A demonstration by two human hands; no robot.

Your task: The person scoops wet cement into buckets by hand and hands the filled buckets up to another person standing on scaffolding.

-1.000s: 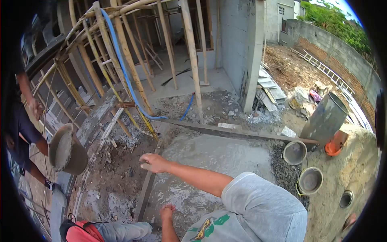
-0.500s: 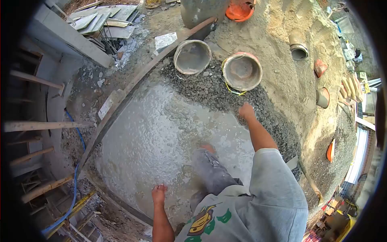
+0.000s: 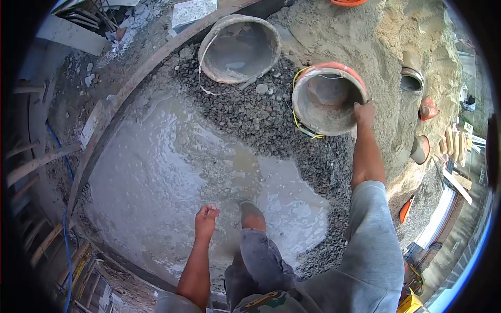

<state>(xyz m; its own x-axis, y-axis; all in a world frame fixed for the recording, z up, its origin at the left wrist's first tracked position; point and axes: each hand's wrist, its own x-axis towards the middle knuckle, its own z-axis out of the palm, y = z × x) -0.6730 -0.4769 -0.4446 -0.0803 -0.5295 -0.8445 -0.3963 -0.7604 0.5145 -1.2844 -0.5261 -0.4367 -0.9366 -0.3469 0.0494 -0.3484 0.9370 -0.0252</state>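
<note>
At the right rim of an orange, cement-caked bucket, my right hand has its fingers wrapped over the edge. The bucket tilts slightly, its mouth facing me, with grey residue inside and a yellow strap at its left side. My left hand hovers over the wet grey slurry, fingers curled into a loose fist with nothing visible in it. A second bucket, with a wire handle and a little liquid at the bottom, rests on the gravel.
A curved wooden edging bounds the slurry on the left. The sand heap rises at the right, with several buckets lying on it. A pale block lies beyond the edging. A blue hose runs at far left.
My right hand has reached forward and right and taken hold of the orange bucket's rim, and the bucket now tilts. My left hand is raised a little. The view has moved closer to the buckets.
</note>
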